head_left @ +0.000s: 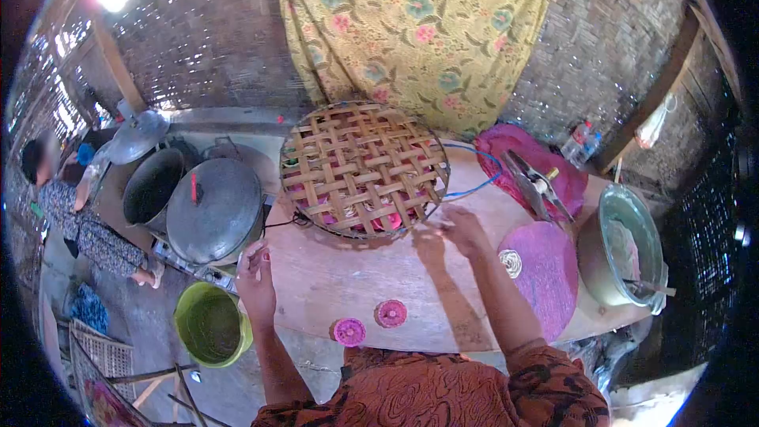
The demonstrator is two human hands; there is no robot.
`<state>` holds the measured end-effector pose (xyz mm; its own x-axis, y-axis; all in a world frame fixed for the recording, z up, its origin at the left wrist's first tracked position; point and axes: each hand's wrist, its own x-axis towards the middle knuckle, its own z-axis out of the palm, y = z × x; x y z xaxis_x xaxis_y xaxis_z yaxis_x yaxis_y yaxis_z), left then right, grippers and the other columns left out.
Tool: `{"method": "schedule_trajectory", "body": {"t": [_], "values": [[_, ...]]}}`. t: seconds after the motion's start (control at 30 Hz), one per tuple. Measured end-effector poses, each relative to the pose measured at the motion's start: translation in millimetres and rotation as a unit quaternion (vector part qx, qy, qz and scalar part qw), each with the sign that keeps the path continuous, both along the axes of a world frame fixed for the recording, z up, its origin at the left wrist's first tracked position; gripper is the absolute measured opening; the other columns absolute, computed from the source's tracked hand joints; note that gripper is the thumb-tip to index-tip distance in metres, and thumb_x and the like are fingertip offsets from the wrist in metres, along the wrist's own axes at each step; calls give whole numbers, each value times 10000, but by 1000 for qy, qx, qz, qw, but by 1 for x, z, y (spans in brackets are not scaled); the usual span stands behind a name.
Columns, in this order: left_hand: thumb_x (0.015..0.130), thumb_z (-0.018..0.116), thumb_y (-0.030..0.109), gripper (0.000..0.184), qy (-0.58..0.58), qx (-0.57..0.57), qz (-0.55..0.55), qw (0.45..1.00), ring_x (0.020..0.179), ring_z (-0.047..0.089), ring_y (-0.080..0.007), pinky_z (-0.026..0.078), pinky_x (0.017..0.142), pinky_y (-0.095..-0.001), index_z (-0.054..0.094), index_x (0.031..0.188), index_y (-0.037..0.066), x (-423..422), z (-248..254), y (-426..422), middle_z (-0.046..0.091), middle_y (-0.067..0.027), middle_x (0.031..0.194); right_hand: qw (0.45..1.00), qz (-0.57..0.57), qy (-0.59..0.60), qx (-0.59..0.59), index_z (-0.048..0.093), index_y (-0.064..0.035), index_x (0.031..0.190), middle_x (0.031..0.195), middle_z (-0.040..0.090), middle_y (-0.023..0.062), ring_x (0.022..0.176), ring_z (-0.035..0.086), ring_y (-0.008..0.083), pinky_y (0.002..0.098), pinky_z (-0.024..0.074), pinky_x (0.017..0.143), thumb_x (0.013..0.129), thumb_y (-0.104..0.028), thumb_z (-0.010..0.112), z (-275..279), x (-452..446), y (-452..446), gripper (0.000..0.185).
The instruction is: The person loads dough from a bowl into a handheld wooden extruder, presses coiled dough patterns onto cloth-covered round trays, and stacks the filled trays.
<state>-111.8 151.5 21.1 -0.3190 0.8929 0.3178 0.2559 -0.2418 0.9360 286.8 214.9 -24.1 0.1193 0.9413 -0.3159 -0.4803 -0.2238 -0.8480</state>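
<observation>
Where a flowered yellow cloth (pixel 419 24) hangs against the woven wall (pixel 601 39), a pale table (pixel 348 277) extends in front of the person. Upon it lies the round woven bamboo tray (pixel 364 166), its open slats showing pink and cream pieces beneath. The lidded pot (pixel 213 209) stands left of the tray; a full green bucket (pixel 621 249) stands at the right end, beside a round purple mat (pixel 545 277). The right hand (pixel 465 231), empty and released, hovers near the tray's lower right rim; the left hand (pixel 257 265), likewise grasping nothing visible, is raised by the pot, fingers loosely bent. Two small pink molds (pixel 391 314) sit near the front edge; a cream coil (pixel 511 263) rests on the mat.
</observation>
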Motion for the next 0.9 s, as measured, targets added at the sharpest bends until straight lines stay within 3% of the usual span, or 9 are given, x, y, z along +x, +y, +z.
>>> {"method": "schedule_trajectory", "body": {"t": [0.17, 0.23, 0.3, 0.33, 0.4, 0.47, 0.53, 0.67, 0.9], "values": [[874, 514, -22, 234, 11, 0, -87, 996, 973, 601, -166, 455, 895, -297, 573, 1099, 3, 71, 18, -6, 632, -102, 1027, 932, -147, -319, 92, 550, 12, 1100, 899, 591, 108, 728, 610, 165, 268, 509, 597, 883, -206, 608, 32, 114, -96, 313], [874, 540, 25, 227, 109, -41, -206, 972, 925, 617, -161, 473, 859, -293, 579, 1097, 16, 117, 28, -14, 644, -102, 974, 892, -249, -364, 95, 576, 7, 1066, 923, 594, 89, 727, 606, 145, 262, 500, 612, 869, -261, 626, 50, 152, -154, 337], [877, 578, 113, 245, 150, -54, -347, 924, 900, 633, -172, 489, 816, -302, 579, 1105, 24, 170, 22, -18, 651, -114, 958, 840, -304, -448, -37, 582, 5, 1056, 951, 609, 121, 804, 617, 220, 326, 500, 697, 832, -285, 654, 31, 208, -209, 373], [870, 591, 137, 267, 93, -87, -426, 896, 891, 640, -187, 490, 805, -305, 576, 1110, 22, 200, 4, -19, 652, -126, 965, 837, -313, -447, -44, 582, 5, 1056, 951, 609, 121, 804, 617, 220, 326, 500, 697, 832, -285, 654, 3, 238, -237, 373], [851, 610, 159, 303, 58, -130, -532, 835, 903, 641, -223, 489, 807, -329, 572, 1114, 14, 256, -42, -23, 645, -153, 992, 681, -338, -634, -139, 590, -8, 1046, 981, 604, 193, 929, 586, 329, 394, 467, 807, 803, -253, 652, -59, 283, -285, 350], [840, 616, 157, 314, 85, -141, -571, 805, 923, 636, -243, 486, 818, -349, 571, 1114, 9, 300, -78, -26, 636, -169, 1012, 678, -303, -646, -174, 596, -12, 1033, 991, 590, 223, 966, 556, 366, 414, 447, 841, 794, -227, 640, -58, 276, -309, 324], [813, 627, 156, 327, 270, 14, -517, 812, 942, 603, -308, 469, 848, -398, 574, 1096, -1, 332, -106, -27, 611, -196, 1020, 647, -289, -673, -212, 612, -24, 1004, 1021, 556, 253, 984, 531, 399, 441, 432, 866, 782, -190, 619, -58, 259, -322, 278], [783, 653, 206, 308, 400, 52, -414, 816, 898, 572, -360, 458, 819, -436, 602, 1029, 27, 369, -134, -16, 589, -194, 992, 676, -298, -638, -217, 610, -20, 1002, 1040, 547, 232, 967, 537, 399, 447, 432, 868, 764, -156, 620, -68, 259, -325, 274], [792, 655, 229, 275, 396, -22, -444, 804, 913, 588, -327, 465, 818, -420, 610, 984, 37, 393, -129, -16, 610, -175, 971, 766, -198, -606, -80, 577, -17, 1049, 1136, 537, 243, 1049, 514, 407, 440, 415, 914, 765, -207, 678, -39, 241, -244, 357]]}}
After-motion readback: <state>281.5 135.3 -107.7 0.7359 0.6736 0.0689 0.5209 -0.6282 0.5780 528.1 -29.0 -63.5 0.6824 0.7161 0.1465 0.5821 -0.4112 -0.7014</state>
